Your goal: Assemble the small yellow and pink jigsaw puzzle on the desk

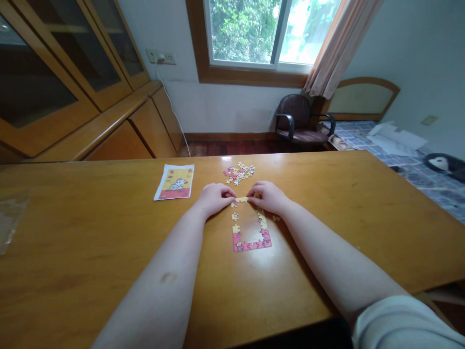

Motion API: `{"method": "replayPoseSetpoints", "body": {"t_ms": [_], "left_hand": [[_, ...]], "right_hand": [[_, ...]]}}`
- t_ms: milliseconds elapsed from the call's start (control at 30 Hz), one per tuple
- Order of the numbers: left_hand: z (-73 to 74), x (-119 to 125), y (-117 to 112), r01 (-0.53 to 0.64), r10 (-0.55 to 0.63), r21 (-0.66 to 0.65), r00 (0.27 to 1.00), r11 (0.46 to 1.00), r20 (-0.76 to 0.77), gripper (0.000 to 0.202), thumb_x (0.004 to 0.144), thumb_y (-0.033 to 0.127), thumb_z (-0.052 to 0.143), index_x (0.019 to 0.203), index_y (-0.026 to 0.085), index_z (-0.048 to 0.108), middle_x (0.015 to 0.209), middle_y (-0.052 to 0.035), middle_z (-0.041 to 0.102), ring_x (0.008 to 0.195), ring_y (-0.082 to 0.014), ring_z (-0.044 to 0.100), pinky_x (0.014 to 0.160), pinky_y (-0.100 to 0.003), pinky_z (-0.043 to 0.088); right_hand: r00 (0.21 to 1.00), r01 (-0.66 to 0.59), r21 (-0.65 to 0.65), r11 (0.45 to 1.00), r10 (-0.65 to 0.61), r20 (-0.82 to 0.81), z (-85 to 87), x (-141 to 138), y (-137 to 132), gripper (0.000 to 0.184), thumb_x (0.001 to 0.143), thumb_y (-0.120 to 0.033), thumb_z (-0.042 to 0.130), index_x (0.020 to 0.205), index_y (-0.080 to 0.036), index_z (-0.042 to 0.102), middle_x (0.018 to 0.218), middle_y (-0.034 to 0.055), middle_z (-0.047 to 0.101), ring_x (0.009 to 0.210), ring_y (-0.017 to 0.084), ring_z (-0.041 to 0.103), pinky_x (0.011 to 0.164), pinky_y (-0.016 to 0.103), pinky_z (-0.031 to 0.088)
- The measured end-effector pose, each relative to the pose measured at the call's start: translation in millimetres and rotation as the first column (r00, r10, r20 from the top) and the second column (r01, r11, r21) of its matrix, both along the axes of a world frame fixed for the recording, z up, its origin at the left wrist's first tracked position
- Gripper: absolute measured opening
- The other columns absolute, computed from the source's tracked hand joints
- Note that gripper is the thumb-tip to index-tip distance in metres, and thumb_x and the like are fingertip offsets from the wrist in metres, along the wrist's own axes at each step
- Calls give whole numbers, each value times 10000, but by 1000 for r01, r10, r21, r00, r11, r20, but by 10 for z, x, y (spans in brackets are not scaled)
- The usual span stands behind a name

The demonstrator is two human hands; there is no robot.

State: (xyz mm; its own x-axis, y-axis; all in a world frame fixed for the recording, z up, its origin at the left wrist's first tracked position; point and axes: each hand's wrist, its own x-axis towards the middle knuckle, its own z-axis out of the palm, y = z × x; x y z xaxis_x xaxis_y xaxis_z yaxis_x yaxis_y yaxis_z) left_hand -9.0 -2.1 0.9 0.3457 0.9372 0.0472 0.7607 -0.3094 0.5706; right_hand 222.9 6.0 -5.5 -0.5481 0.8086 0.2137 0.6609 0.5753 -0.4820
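A jigsaw border [252, 245] lies flat on the wooden table, pink along the near edge and yellow farther up, with gaps in its left side. My left hand [217, 198] is at its far left corner, thumb and fingers closed on a puzzle piece there. Across from it, my right hand [268, 196] pinches a yellow piece of the far edge [241, 199]; its fingers hide part of the far right corner. One separate piece [235, 216] sits in the left side, apart from its neighbours. Beside my right wrist is a loose piece [276, 218].
Beyond my hands lies a pile of loose puzzle pieces [239, 172]. A printed reference picture [175, 182] is to the left on the table [109, 232]. Clear plastic [12, 218] rests at the far left. An armchair [300, 118] stands behind the table, near a bed [363, 133].
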Motion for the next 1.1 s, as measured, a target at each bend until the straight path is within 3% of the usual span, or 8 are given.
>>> {"method": "replayPoseSetpoints", "body": {"t_ms": [200,300,433,533,633,767,1000,1100], "left_hand": [[-1,-1,8,15,-15,-3,1000,1000,-1,166,770,330,646,813,242,779,819,-16,726,806,-190,622,837,-325,469],[5,0,3,16,-16,1,1000,1000,5,171,778,339,642,814,242,777,816,-14,721,803,-184,623,860,-328,463],[18,1,-9,1,0,-10,1000,1000,18,173,780,343,638,814,243,775,818,-13,720,798,-182,626,864,-325,466],[30,3,-14,-8,8,-17,1000,1000,12,181,779,350,634,812,242,775,819,-15,722,796,-187,627,856,-326,472],[39,9,-14,-7,7,-22,1000,1000,9,183,779,349,628,818,245,774,827,-15,725,806,-191,630,857,-325,477],[46,17,-11,-11,11,-21,1000,1000,1,183,778,347,627,814,243,772,809,-15,722,800,-193,628,873,-332,478],[29,8,-3,-11,11,-28,1000,1000,11,173,776,328,627,819,238,769,812,-14,720,797,-188,633,868,-326,477],[14,5,6,-7,7,-21,1000,1000,2,176,774,327,628,819,235,771,805,-18,721,790,-190,631,857,-330,478]], "right_hand": [[1000,-7,12,1000,7,1,-30,-3,5,58,819,-232,703,821,-185,737,846,41,684,811,164,620,799,287,467],[997,53,47,998,-50,-54,-11,-14,3,82,850,-233,670,834,-182,733,867,50,687,836,168,621,828,299,463],[984,165,67,984,-160,-75,205,43,-13,103,880,-215,626,884,-191,726,919,57,704,869,178,628,815,302,467],[958,268,21,963,-269,99,479,212,-79,79,835,-234,673,881,-218,736,935,62,720,848,205,639,760,312,461],[884,361,-108,926,-303,357,648,421,-229,58,731,-219,739,788,-229,746,796,50,724,639,182,609,584,287,411],[823,405,-154,902,-286,491,559,546,-465,104,630,-171,765,709,-231,735,698,35,699,571,161,574,523,264,360],[919,329,-312,891,-227,322,389,534,-562,89,656,-247,778,685,-229,696,713,4,691,622,148,591,539,239,378],[909,364,-272,891,-277,310,391,621,-498,51,701,-239,747,713,-219,702,738,16,698,662,159,607,577,245,399]]}}
